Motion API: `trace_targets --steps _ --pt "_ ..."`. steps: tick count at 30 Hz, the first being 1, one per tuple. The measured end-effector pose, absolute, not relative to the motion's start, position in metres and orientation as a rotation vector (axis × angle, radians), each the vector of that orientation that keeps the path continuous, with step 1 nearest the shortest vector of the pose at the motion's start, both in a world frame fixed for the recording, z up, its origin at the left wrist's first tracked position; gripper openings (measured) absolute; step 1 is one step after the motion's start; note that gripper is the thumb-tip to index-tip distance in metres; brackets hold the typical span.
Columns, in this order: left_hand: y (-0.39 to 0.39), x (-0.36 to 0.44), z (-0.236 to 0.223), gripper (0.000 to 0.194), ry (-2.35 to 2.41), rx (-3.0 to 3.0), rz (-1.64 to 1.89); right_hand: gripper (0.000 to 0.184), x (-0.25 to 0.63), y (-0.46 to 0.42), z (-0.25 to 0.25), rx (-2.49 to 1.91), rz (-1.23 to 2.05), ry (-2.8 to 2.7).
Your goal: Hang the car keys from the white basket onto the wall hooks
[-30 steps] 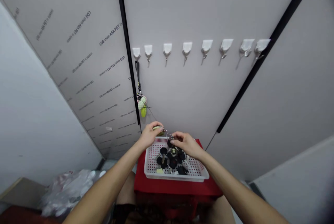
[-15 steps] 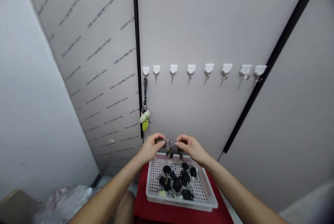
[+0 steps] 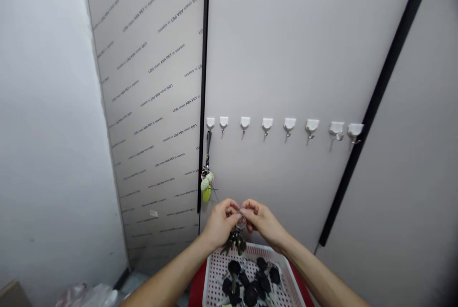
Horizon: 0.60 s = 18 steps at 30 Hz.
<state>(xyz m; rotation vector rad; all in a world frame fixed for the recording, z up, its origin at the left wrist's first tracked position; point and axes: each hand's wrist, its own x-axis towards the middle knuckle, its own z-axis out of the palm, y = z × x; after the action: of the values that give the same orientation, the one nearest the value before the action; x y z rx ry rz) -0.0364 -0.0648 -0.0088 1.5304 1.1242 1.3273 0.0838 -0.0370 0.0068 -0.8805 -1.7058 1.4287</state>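
My left hand [image 3: 222,225] and my right hand [image 3: 264,223] are close together, fingertips pinched at a metal key ring [image 3: 243,225]. A bunch of keys [image 3: 236,244] dangles from it below my left fingers. Under the hands is a white perforated plastic basket [image 3: 263,250] holding several black-headed keys [image 3: 251,292]. To the upper left, a keychain with a black strap [image 3: 208,147] and green charms [image 3: 206,187] hangs from the leftmost hook.
A row of several white hooks [image 3: 267,124] runs across the grey panel. Black strips [image 3: 203,87] edge the panel. The basket rests on a red surface [image 3: 196,288]. Plastic bags [image 3: 88,296] and a cardboard box [image 3: 16,296] lie at the lower left.
My hands have drawn closer together, and the keys now hang in one bunch under my left hand. The view has tilted up, so the hooks and basket sit lower.
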Motion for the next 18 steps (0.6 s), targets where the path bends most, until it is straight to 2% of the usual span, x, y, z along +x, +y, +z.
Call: trace_targets --steps 6,12,18 --pt "-0.051 -0.048 0.023 0.008 1.206 1.659 1.455 0.016 0.078 -0.028 0.031 -0.855 1.393 -1.733" --pt "-0.017 -0.07 0.079 0.006 1.262 1.721 1.664 0.007 0.048 -0.001 0.087 -0.871 1.027 -1.669" --pt "0.004 -0.084 0.128 0.004 1.588 1.82 1.924 0.008 0.018 0.031 0.134 -0.9 0.694 -1.645"
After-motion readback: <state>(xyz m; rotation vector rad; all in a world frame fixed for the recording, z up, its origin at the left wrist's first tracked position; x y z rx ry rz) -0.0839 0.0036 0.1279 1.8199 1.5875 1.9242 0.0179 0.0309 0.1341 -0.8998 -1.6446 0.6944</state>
